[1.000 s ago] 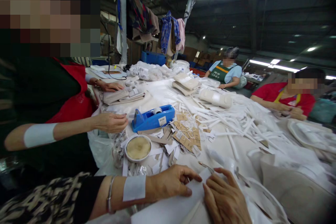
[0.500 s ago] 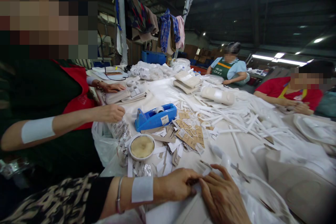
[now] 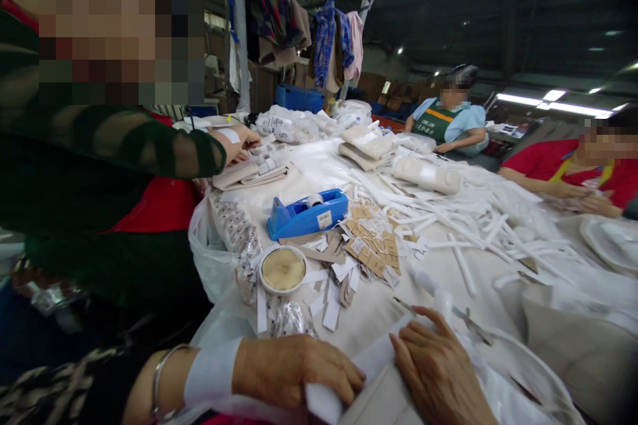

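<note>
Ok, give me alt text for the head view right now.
The person's left hand and right hand press on a white paper strip at the table's near edge; beyond lie a blue tape dispenser, brown tags and scattered white strips.

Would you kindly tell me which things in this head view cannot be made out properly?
- Left hand: its fingertips curl over the white sheet, so its grip underneath is hidden.
- Right hand: its wrist is cut off by the bottom edge.
- Label on the blue tape dispenser: too small to read.
- Brown tags: print too small and blurred.
- Round dish: its tan contents cannot be identified.
</note>
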{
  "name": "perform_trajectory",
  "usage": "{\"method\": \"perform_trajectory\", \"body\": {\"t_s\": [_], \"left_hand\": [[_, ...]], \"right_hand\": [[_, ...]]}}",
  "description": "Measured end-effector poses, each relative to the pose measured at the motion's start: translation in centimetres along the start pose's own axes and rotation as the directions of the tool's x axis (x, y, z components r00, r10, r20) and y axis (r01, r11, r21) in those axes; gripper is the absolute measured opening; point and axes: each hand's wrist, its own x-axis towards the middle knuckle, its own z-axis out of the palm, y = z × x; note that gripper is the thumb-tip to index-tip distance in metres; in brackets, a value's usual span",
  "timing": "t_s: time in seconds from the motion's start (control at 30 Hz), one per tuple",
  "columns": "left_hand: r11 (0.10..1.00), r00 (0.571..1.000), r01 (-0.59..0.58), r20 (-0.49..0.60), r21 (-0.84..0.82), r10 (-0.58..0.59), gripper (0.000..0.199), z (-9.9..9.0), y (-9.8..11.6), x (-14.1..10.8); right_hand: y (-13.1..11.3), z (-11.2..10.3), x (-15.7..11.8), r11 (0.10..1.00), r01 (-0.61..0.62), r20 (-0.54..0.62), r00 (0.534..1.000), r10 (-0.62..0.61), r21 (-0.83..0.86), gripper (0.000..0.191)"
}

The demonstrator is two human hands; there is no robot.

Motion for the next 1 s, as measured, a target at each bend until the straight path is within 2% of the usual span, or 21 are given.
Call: {"method": "perform_trajectory", "body": {"t_s": [0.1,0.17,0.27,0.37,0.47,0.53,0.6,0.7,0.77,0.8,0.87,0.93,1.0], "left_hand": [[0.995,0.992,0.094,-0.086,-0.036,-0.097,0.023,0.7,-0.9,0.7],[0.975,0.963,0.204,-0.159,-0.089,-0.216,0.015,1.1,-1.1,1.0],[0.918,0.897,0.346,-0.216,-0.194,-0.385,0.027,1.4,-1.1,1.7],[0.882,0.848,0.423,-0.251,-0.207,-0.466,0.034,1.4,-0.8,2.7],[0.866,0.826,0.478,-0.259,-0.149,-0.501,0.030,1.3,-0.5,3.8],[0.854,0.824,0.517,-0.238,-0.055,-0.514,0.026,1.2,-0.4,4.5],[0.841,0.829,0.538,-0.215,0.058,-0.515,0.026,1.2,-0.3,5.1],[0.855,0.855,0.503,-0.216,0.126,-0.471,0.039,1.5,-0.6,5.6],[0.874,0.864,0.473,-0.254,0.111,-0.435,0.041,1.8,-0.7,5.7],[0.873,0.855,0.478,-0.277,0.094,-0.439,0.038,2.0,-0.7,5.7],[0.851,0.814,0.523,-0.322,0.042,-0.484,0.031,2.3,-0.3,5.3],[0.830,0.760,0.550,-0.359,-0.088,-0.542,0.029,2.7,0.3,4.5],[0.833,0.734,0.492,-0.394,-0.253,-0.553,0.030,3.2,0.9,3.4]], "right_hand": [[-0.2,-0.8,0.3,0.998,0.027,0.042,0.999,-0.029,0.055,0.033],[-0.5,-1.6,0.5,0.991,0.037,0.066,0.997,-0.046,0.129,0.025],[-0.8,-2.2,0.6,0.974,0.020,0.105,0.993,-0.044,0.224,0.017],[-1.0,-2.1,0.4,0.962,0.009,0.114,0.993,-0.042,0.271,0.018],[-1.0,-1.7,0.1,0.955,-0.001,0.088,0.996,-0.026,0.296,0.023],[-1.1,-1.7,-0.1,0.953,-0.043,0.107,0.994,0.011,0.301,0.021],[-1.1,-1.7,-0.3,0.949,-0.111,0.106,0.991,0.083,0.294,0.009],[-1.1,-1.8,-0.5,0.945,-0.171,0.093,0.984,0.150,0.279,0.020],[-1.1,-1.6,-0.6,0.943,-0.161,0.126,0.984,0.129,0.291,0.017],[-1.0,-1.5,-0.7,0.939,-0.158,0.150,0.982,0.116,0.305,0.014],[-0.9,-1.3,-0.8,0.932,-0.172,0.189,0.975,0.115,0.319,0.011],[-1.0,-1.2,-0.8,0.928,-0.189,0.210,0.970,0.125,0.322,0.010],[-1.2,-1.2,-0.6,0.926,-0.190,0.209,0.970,0.126,0.327,0.011]]}}
